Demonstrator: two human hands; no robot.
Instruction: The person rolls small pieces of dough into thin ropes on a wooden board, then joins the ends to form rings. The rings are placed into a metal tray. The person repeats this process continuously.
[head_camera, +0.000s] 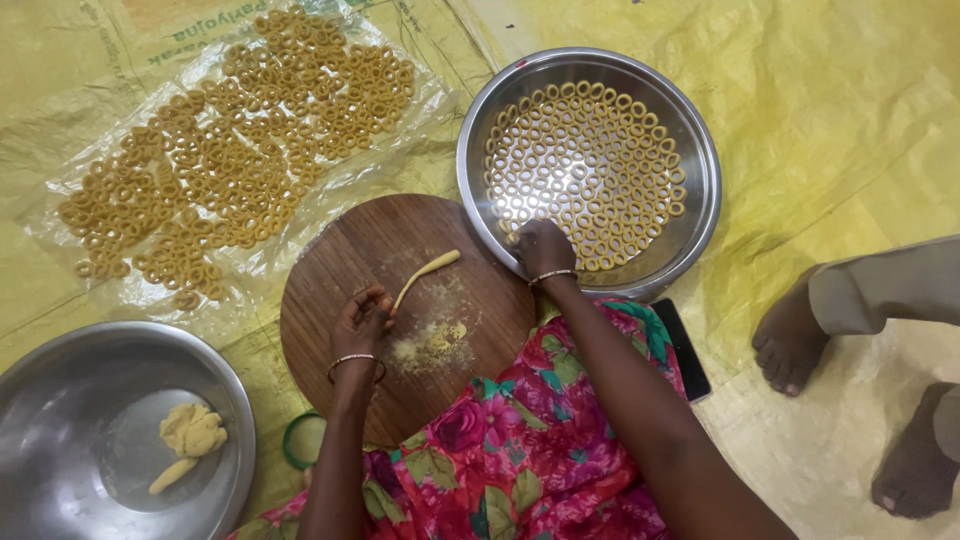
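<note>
My left hand (360, 322) rests on a round wooden board (330, 270), fingertips touching the near end of a thin rolled dough strip (428, 270) lying on it. A patch of pale crumbs (432, 345) lies beside that hand. My right hand (543, 248) reaches into a steel bowl (700, 200), fingers bent at the near edge of several rows of small dough rings (585, 160). I cannot tell if it holds a ring.
A clear plastic sheet (60, 170) at the upper left carries several darker rings (240, 150). A second steel bowl (60, 400) at lower left holds a dough lump (192, 430). Another person's bare feet (790, 340) stand at right. A dark phone (683, 350) lies by my lap.
</note>
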